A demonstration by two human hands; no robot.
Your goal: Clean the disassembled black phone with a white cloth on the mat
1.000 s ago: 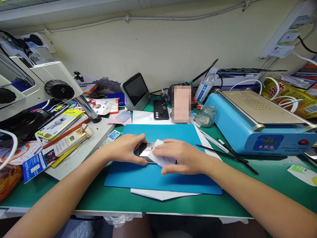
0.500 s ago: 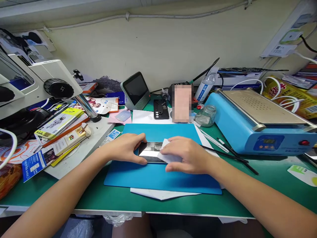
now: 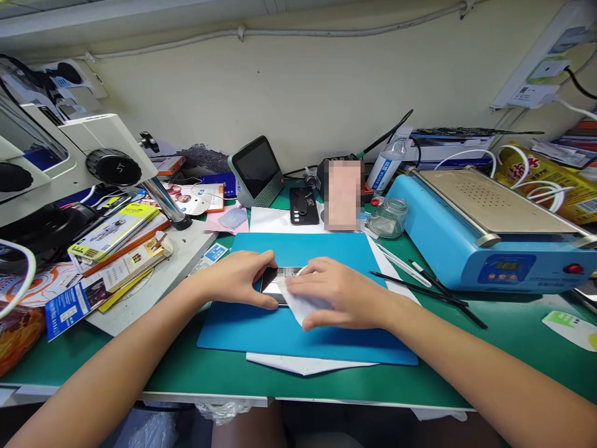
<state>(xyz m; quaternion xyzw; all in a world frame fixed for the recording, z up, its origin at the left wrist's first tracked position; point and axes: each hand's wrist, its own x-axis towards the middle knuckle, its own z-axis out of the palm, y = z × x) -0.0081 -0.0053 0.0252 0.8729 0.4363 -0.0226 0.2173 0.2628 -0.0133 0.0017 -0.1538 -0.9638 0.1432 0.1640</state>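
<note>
A dark, glossy flat panel [image 3: 272, 281], like a phone screen, lies on the blue mat [image 3: 298, 339]. My left hand [image 3: 240, 277] grips its left end, thumb at the near edge and fingers at the far edge. A white cloth or tissue [image 3: 298, 303] is held under the fingers of my right hand [image 3: 338, 292] and pressed on the panel. That hand and the cloth hide the panel's right part.
A blue heating machine [image 3: 448, 261] stands at the right, with black sticks [image 3: 433, 292] beside it. Behind the mat are a glass jar [image 3: 388, 219], a black phone [image 3: 304, 206] and a smart display [image 3: 256, 168]. A microscope stand [image 3: 163, 202] and boxes occupy the left.
My right hand has moved a little left along the panel with the cloth, which now covers more of it. My left hand keeps its hold.
</note>
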